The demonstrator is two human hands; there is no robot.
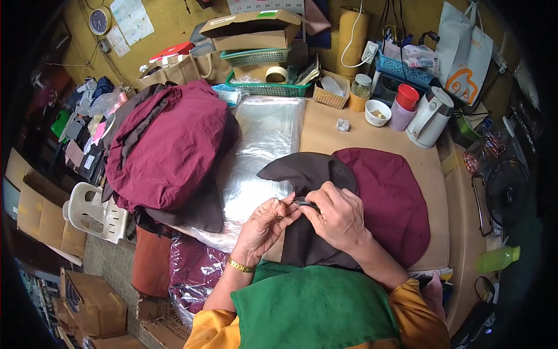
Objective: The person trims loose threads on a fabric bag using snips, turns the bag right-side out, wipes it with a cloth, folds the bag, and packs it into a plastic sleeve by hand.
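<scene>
Two hands pinched together over brown cloth, with room to the right and beyond

The left hand point(268, 224) and right hand point(337, 215) meet at the inner edge of the brown cloth point(319, 170). Each grip is narrow, thumb and fingers closed on a small dark piece point(301, 203); whether it is a fold or a separate item, I cannot tell.

The brown cloth lies on the surface point(319, 131), its near part reaching the green cloth point(314, 308) over the person's lap. The maroon cloth point(389, 203) adjoins it on the right, its rounded outer edge just inside the surface's right side, where a narrow tan strip shows.

Wider tan space runs from the far curve of both cloths to the white bowl point(378, 113), red-lidded cup point(402, 110) and kettle point(430, 117). On the left, clear plastic sheets point(264, 136) stretch away between the hands and a bulky maroon-and-brown heap point(174, 142), leaving a shiny flat lane beside the left hand.
</scene>
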